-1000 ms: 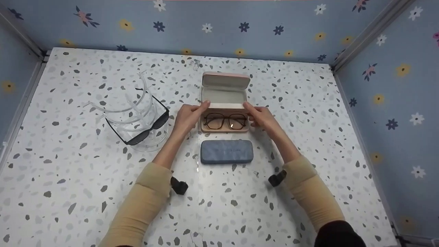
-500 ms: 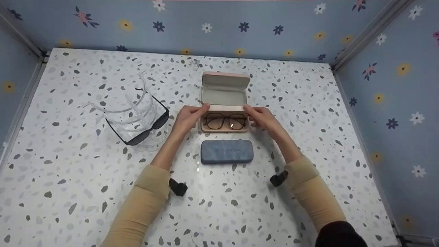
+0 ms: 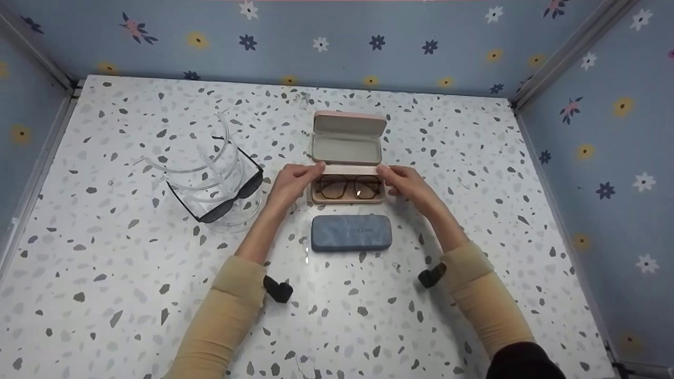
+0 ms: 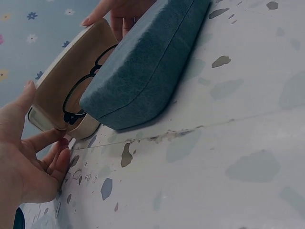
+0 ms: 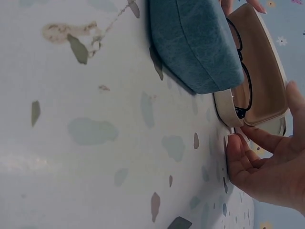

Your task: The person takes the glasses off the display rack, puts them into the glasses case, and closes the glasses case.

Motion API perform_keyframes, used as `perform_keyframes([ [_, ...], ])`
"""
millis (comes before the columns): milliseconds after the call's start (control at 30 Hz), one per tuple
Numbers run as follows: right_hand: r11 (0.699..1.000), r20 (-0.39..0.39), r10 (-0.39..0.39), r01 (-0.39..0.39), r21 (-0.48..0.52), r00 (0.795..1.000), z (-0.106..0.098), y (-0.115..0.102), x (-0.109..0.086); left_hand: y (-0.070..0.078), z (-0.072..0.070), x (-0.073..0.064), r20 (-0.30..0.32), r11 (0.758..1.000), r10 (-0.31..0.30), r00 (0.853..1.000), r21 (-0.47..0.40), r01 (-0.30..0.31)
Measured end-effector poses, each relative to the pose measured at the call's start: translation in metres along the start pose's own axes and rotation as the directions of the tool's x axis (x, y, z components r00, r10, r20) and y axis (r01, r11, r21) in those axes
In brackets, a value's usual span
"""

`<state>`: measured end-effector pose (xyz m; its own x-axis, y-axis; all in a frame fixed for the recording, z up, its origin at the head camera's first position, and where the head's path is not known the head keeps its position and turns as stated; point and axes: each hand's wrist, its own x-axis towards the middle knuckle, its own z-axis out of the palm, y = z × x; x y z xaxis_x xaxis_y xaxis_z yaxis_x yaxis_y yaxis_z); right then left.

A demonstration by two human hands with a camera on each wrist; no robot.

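Note:
A cream glasses case (image 3: 352,169) with a tan lining lies at the table's middle, its lid raised partway. Dark-rimmed glasses (image 3: 366,187) lie inside it, lenses toward the person. My left hand (image 3: 290,184) holds the left end of this case, thumb on the lid's upper edge and fingers at the side near the hinge. At the right end my right hand (image 3: 408,185) holds it the same way. Nearer the person sits a closed blue glasses case (image 3: 352,232), which covers part of the cream one in both wrist views. Behind stands another case (image 3: 347,149), pink outside and grey-lined, lid up.
To the left, black sunglasses (image 3: 217,211) rest on a clear plastic stand (image 3: 196,171). The speckled table (image 3: 342,326) is bounded by flowered blue panels (image 3: 347,52) at the back and sides. A small black camera (image 3: 279,289) juts from the left sleeve.
The cream case's lid has tilted lower over the glasses, and both hands have come slightly toward the person with it. More of the rear case shows. The whole head view has shifted a little.

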<state>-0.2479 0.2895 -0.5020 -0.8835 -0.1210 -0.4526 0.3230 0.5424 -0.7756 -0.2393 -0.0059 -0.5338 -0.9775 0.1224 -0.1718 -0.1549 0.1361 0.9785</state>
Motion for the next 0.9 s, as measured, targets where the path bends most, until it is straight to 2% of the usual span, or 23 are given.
perform_keyframes([
  [267, 1.0, 0.026, 0.012, -0.011, -0.012, 1.0, -0.002, 0.0012, -0.0018, 0.0, -0.0024, -0.0023, 0.006, 0.998, -0.051, 0.999, 0.034, 0.051],
  [467, 0.999, 0.058, -0.018, 0.016, 0.036, 0.998, -0.0021, 0.0037, -0.005, -0.0021, -0.0028, -0.0027, 0.017, 0.997, -0.082, 0.996, 0.001, 0.082],
  [900, 0.995, 0.079, -0.089, 0.086, 0.041, 0.993, -0.0024, 0.0089, -0.0015, -0.005, -0.0049, -0.0019, 0.048, 0.998, -0.064, 0.997, 0.018, 0.063],
])
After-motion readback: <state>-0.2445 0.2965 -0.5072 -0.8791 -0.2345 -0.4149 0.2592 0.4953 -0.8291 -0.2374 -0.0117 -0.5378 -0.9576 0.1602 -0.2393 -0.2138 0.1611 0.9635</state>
